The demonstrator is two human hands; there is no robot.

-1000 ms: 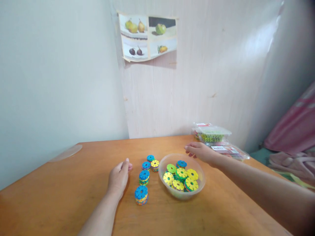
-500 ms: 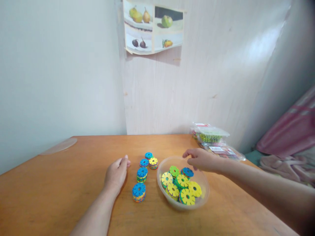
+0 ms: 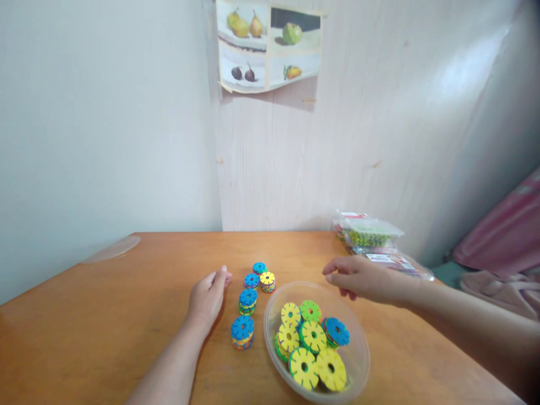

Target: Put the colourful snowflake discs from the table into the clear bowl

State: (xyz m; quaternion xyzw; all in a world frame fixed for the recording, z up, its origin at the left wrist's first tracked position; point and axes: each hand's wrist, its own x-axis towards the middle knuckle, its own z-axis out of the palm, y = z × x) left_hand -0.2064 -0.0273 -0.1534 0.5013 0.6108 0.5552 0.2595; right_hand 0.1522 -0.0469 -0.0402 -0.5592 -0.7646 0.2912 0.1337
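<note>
Wooden worktop (image 3: 139, 304) carries bowl (image 3: 356, 357) w/ discs (image 3: 313, 332), right of disc stacks (image 3: 248, 298). L hand (image 3: 207, 301), left of stacks: fingers curled together, can't tell if empty. R hand (image 3: 358, 278), by bowl's far side: fingers bent, slightly apart. Poss. risk: L hand swinging right may topple stacks.

Left of center, a bare left forearm (image 3: 172, 357) angles up from the bottom edge to the left hand (image 3: 208, 295), thumb uppermost, palm hidden. A bare right forearm (image 3: 464, 318) reaches in from the lower right, its right hand (image 3: 356, 277) pointing leftward, fingers loosely curved.
</note>
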